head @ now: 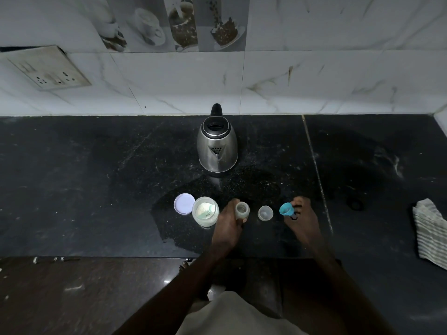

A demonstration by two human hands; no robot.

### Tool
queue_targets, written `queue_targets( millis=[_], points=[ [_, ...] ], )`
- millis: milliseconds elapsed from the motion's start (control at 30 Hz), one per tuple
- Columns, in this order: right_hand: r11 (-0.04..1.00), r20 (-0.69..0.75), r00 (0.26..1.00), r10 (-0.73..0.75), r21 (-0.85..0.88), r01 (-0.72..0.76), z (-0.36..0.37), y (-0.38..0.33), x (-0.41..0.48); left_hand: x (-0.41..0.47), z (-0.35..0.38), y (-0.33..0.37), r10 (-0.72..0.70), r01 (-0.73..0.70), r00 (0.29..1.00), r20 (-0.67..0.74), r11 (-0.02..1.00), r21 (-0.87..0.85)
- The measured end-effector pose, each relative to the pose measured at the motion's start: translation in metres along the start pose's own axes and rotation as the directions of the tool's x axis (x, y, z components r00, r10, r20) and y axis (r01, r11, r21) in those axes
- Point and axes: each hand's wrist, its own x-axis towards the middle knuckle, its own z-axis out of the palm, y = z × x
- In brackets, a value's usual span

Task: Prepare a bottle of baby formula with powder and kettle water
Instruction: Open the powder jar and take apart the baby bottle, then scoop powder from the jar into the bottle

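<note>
The open baby bottle [242, 210] is held upright on the dark surface [96, 189] by the closed left hand [228, 226]; the blue teat ring [286, 210] is pinched in the right hand [302, 218]. The bottle is judged light and easily tipped, best gripped round its body. Beyond, the steel kettle [217, 143] is judged heavy, to be taken by its black handle.

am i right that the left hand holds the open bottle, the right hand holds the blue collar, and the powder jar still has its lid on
Not quite. The head view shows the powder jar open, its white lid lying beside it. The left hand does hold the bottle, and the right hand the blue collar.
</note>
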Motion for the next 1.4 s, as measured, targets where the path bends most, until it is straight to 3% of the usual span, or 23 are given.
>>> queue_targets(
  millis=[233,600,733,933,1033,1133,1267,1400],
  points=[
    [0.855,0.200,0.975,-0.095,-0.486,0.183,0.006,-0.006,0.005,-0.001,0.001,0.000,-0.007,0.007,1.000,0.007,1.000,-0.005],
    [0.725,0.239,0.962,-0.133,-0.638,0.259,0.011,-0.006,0.004,-0.003,0.002,-0.002,-0.004,0.004,1.000,0.014,0.999,0.041],
    [0.766,0.167,0.964,-0.207,-0.585,0.266,0.007,-0.013,-0.002,-0.008,-0.001,0.003,-0.006,0.005,1.000,0.007,0.997,0.073],
    [0.889,-0.100,0.932,-0.348,-0.351,0.294,0.011,-0.053,-0.008,-0.022,-0.029,0.014,0.218,-0.205,0.968,-0.124,0.972,0.112],
    [0.896,-0.151,0.902,-0.404,-0.263,0.357,0.025,-0.087,-0.014,-0.021,-0.061,-0.005,0.168,-0.115,0.951,-0.260,0.971,0.208],
    [0.863,-0.010,0.878,-0.478,-0.193,0.468,0.046,-0.124,-0.019,-0.025,-0.082,-0.025,0.049,0.017,0.959,-0.278,0.973,0.230],
    [0.776,0.256,0.808,-0.531,-0.236,0.584,0.081,-0.162,-0.025,-0.029,-0.083,-0.050,0.010,0.028,0.986,-0.165,0.973,0.229],
    [0.693,0.426,0.741,-0.519,-0.299,0.656,0.102,-0.180,-0.026,-0.025,-0.085,-0.058,0.001,0.018,0.996,-0.085,0.975,0.223]
  ],
)
